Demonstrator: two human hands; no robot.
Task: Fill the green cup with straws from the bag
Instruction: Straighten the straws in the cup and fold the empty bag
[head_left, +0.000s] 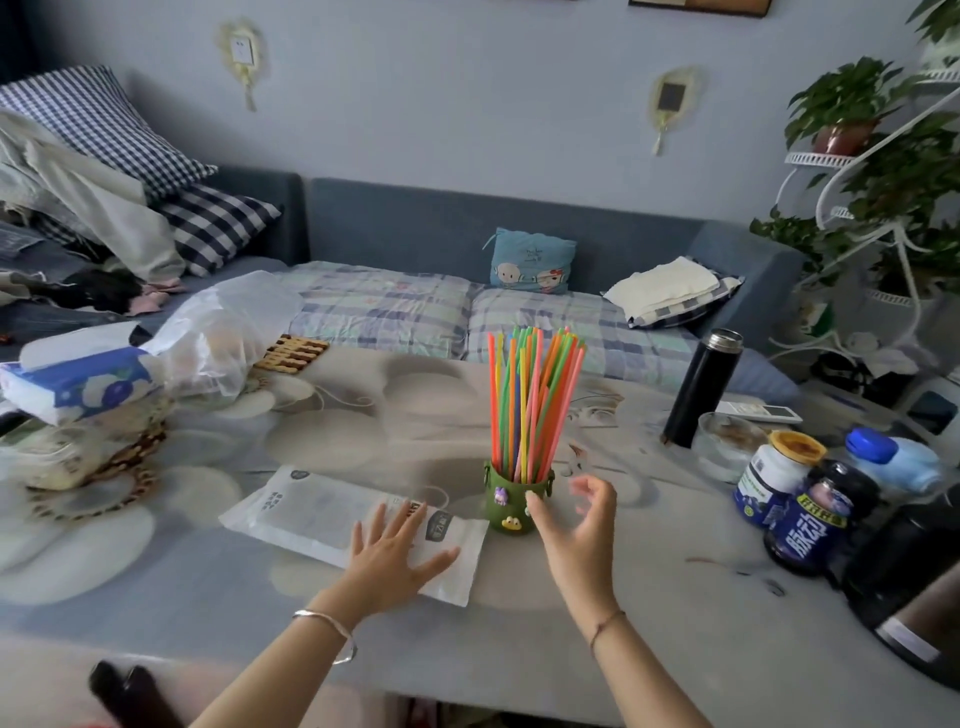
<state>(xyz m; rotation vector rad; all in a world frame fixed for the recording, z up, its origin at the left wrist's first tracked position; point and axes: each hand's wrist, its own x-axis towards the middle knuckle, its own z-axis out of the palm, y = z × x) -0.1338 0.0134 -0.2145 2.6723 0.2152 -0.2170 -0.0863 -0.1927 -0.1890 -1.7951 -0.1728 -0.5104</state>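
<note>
A small green cup (511, 506) with little figures on its side stands upright near the middle of the table. Many coloured straws (530, 400) stick up out of it and fan outward. Left of the cup lies a flat white plastic bag (311, 512); whether any straws are inside it I cannot tell. My left hand (395, 558) rests flat with spread fingers on the bag's near right end. My right hand (579, 530) hovers just right of the cup, fingers apart and curled, holding nothing.
On the right stand a black flask (701, 387), a glass dish (727, 444), jars and bottles (805, 514) and a dark kettle (914, 582). At the left are a tissue pack (78, 382) and a crumpled clear bag (218, 332). A sofa lies behind the table.
</note>
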